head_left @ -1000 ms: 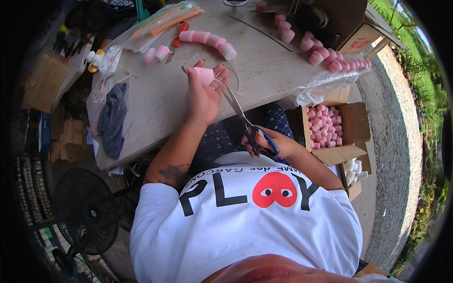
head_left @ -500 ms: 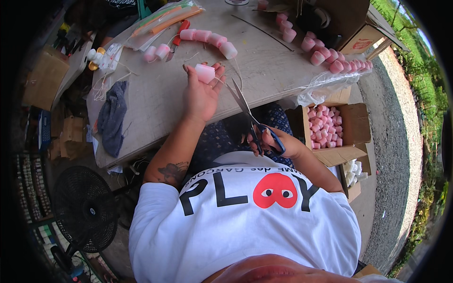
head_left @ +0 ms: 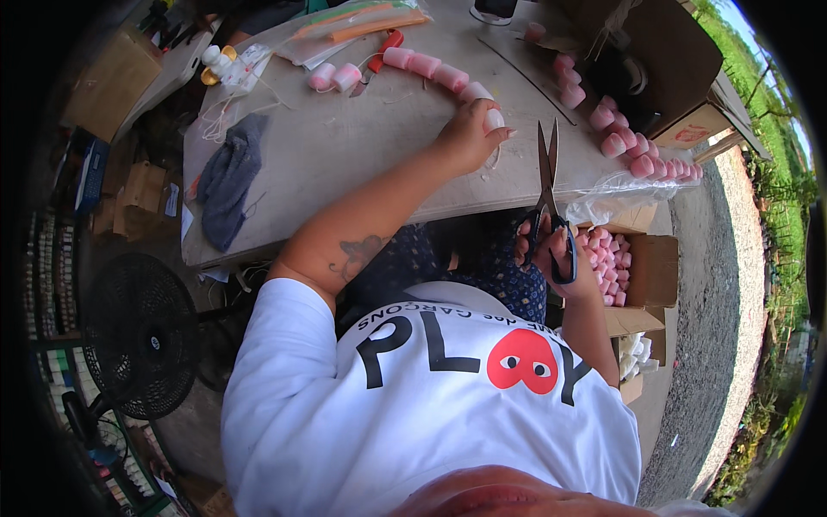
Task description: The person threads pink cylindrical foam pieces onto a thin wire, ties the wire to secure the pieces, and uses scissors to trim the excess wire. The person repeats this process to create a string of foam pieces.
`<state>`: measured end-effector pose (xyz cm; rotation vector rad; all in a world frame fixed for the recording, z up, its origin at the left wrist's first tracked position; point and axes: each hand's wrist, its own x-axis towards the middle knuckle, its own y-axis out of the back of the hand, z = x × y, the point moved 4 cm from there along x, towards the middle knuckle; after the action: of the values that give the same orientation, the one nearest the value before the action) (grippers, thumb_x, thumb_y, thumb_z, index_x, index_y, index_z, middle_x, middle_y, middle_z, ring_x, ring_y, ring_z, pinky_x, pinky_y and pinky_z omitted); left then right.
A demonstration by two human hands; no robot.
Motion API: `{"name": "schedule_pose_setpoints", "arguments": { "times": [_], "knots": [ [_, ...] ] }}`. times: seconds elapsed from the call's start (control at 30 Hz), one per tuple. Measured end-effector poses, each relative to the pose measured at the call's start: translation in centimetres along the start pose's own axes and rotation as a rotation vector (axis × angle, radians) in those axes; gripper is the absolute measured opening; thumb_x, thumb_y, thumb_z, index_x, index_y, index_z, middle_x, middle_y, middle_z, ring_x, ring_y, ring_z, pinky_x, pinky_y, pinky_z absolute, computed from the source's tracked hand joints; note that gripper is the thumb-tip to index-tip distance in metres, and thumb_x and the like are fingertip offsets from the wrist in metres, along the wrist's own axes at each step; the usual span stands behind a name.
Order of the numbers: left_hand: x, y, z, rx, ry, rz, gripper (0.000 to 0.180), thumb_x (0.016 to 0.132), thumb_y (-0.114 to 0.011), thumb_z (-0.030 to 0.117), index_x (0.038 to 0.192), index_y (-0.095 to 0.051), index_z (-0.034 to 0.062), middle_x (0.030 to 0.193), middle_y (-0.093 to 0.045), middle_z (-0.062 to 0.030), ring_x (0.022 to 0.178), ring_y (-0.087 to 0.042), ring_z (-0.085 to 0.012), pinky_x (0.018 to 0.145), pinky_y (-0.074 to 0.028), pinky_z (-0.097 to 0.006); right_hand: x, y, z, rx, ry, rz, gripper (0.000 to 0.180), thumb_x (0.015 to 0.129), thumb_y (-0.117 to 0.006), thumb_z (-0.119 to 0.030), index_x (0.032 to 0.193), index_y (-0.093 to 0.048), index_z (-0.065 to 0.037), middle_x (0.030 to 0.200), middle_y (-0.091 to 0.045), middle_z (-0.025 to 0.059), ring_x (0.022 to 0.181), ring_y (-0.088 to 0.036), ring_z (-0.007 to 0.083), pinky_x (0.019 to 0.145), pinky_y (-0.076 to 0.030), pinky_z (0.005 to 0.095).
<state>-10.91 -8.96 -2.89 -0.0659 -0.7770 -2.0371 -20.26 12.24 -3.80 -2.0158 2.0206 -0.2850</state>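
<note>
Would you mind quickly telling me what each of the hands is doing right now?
Left hand: closed around a pink piece at the end of the pink string on the table.
Right hand: holding scissors, blades nearly shut, pointing up.

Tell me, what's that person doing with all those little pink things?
A person sits at a grey worktable. Their left hand reaches out and holds a small pink cylinder-shaped cap at the end of a strung row of pink caps. Their right hand holds long metal scissors with dark handles, blades nearly closed and pointing up. A cardboard box of loose pink caps sits beside them.
</note>
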Motion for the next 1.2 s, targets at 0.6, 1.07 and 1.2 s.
{"name": "schedule_pose_setpoints", "arguments": {
  "times": [0.6, 1.07, 1.2],
  "knots": [
    [2.3, 23.1, -13.3, 0.618, 0.216, -0.207, 0.066, 0.073, -0.074, 0.015, 0.133, -0.049, 0.0080, 0.133, -0.045, -0.0178, 0.117, -0.051, -0.0295, 0.098, -0.043, -0.036, 3.9, 5.1, -5.9, -1.400, 0.102, 0.588, 0.045, 0.080, -0.067, -0.028, 0.107, -0.055, 0.005, 0.093, -0.059, 0.0213, 0.085, -0.060, 0.0365, 0.074, -0.048, 0.0435],
    [-7.9, 21.5, -5.9, 0.708, 0.150, 0.032, 0.041, 0.074, -0.074, 0.017, 0.108, -0.055, 0.0028, 0.107, -0.055, -0.0139, 0.099, -0.057, -0.0307, 0.084, -0.047, -0.037, 7.8, 6.9, -6.4, -1.775, -0.055, 0.648, 0.054, 0.082, -0.064, -0.038, 0.117, -0.055, 0.002, 0.122, -0.053, 0.0222, 0.118, -0.047, 0.0389, 0.096, -0.038, 0.0491],
    [-9.0, 20.5, -5.8, 0.562, 0.099, 0.042, 0.038, 0.074, -0.073, 0.015, 0.106, -0.056, 0.0035, 0.103, -0.056, -0.0132, 0.095, -0.057, -0.0318, 0.083, -0.047, -0.037, 9.2, 3.9, -6.7, -1.775, 0.180, 0.615, 0.052, 0.084, -0.064, -0.035, 0.126, -0.054, -0.006, 0.134, -0.046, 0.0168, 0.126, -0.042, 0.0342, 0.101, -0.032, 0.0486]
  ]
}}
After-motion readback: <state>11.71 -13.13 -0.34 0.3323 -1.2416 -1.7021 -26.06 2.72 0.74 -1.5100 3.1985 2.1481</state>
